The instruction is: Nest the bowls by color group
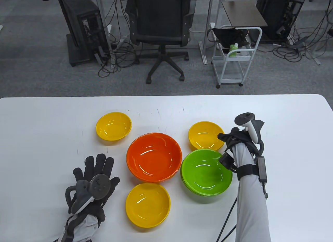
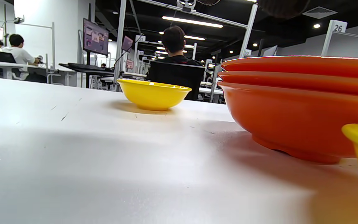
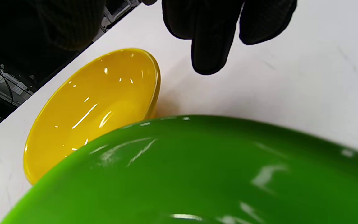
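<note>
Three yellow bowls lie apart on the white table (image 1: 39,127): one far left (image 1: 113,126), one far right (image 1: 205,135), one near the front (image 1: 147,204). A stack of orange bowls (image 1: 154,156) stands in the middle; the left wrist view shows three nested rims (image 2: 303,93). A stack of green bowls (image 1: 206,172) stands right of it. My left hand (image 1: 97,171) rests flat on the table, fingers spread, holding nothing. My right hand (image 1: 234,137) hovers above the table beside the far right yellow bowl (image 3: 92,109) and the green bowl (image 3: 197,174), fingertips (image 3: 211,46) hanging down, holding nothing.
A black office chair (image 1: 160,31) and a white cart (image 1: 235,57) stand on the floor beyond the table's far edge. The far left yellow bowl also shows in the left wrist view (image 2: 154,95).
</note>
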Available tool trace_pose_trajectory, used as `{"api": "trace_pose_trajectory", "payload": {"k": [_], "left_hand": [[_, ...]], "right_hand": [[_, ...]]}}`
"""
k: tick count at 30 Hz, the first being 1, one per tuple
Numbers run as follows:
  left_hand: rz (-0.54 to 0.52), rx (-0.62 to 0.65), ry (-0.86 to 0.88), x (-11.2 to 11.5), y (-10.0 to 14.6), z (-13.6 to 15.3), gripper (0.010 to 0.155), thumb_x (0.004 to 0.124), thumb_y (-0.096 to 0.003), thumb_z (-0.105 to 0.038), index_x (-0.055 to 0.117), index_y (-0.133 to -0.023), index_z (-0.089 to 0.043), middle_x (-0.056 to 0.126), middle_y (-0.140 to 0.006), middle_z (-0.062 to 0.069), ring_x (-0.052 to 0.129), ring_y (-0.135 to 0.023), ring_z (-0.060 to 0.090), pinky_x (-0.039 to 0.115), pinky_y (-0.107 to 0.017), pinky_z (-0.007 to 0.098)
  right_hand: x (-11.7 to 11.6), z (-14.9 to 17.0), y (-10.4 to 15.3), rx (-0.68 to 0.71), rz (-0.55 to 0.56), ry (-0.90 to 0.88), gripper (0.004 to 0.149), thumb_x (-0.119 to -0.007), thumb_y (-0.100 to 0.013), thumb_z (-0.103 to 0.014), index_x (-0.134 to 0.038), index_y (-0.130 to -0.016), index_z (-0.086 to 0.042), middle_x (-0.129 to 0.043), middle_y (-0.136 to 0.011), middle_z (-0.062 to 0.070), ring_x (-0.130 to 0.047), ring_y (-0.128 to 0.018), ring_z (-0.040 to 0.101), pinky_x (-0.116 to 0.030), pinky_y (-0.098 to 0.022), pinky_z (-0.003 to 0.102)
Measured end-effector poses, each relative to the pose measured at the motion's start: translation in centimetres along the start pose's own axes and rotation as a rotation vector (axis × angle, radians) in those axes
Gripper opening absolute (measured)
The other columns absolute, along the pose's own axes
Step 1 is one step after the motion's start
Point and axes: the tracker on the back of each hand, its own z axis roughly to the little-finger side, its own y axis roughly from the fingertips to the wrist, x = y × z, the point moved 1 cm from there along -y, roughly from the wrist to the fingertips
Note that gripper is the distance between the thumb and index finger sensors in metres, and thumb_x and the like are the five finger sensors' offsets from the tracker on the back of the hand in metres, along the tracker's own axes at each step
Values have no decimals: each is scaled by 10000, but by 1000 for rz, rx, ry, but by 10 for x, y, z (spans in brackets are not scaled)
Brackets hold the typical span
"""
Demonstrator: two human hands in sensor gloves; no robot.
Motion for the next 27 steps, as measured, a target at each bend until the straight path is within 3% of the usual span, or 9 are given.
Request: {"api": "trace_pose_trajectory", "payload": {"k": [5,13,17,22,27], "left_hand": [[15,3,-5,1,0,-1,743,649,-486,-569,362,-1131,-338,266,-1250,0,241,-1143,411,272,-733,767],[28,3,-16,3,0,-1,744,649,-486,-569,361,-1132,-336,269,-1250,1,241,-1143,412,271,-733,767],[35,8,-27,5,-1,-2,743,648,-486,-571,363,-1131,-338,269,-1250,-1,242,-1143,412,274,-733,766],[32,16,-30,4,0,-4,743,648,-486,-570,364,-1131,-336,272,-1250,1,246,-1142,413,277,-732,766],[41,36,-48,7,0,-10,743,645,-486,-573,361,-1131,-337,271,-1249,-1,248,-1142,412,281,-732,765]], "right_hand": [[-11,1,-22,-83,-3,57,902,-720,-524,-459,-163,-1136,-99,-479,-1169,183,-808,-879,362,-608,-696,601],[-23,8,-40,-124,-77,-24,761,-704,-564,-332,-263,-1129,-76,-709,-1015,165,-957,-639,222,-734,-613,502],[-24,6,-38,-83,-106,-92,646,-693,-574,-216,-383,-1117,-56,-833,-927,149,-991,-552,182,-773,-579,468],[-20,7,-32,-56,-57,-108,606,-703,-564,-198,-476,-1111,-68,-861,-889,167,-994,-532,185,-771,-585,449],[-2,11,-18,-17,37,-255,602,-708,-556,-193,-494,-1104,-66,-879,-872,155,-1005,-498,176,-790,-559,439]]}}
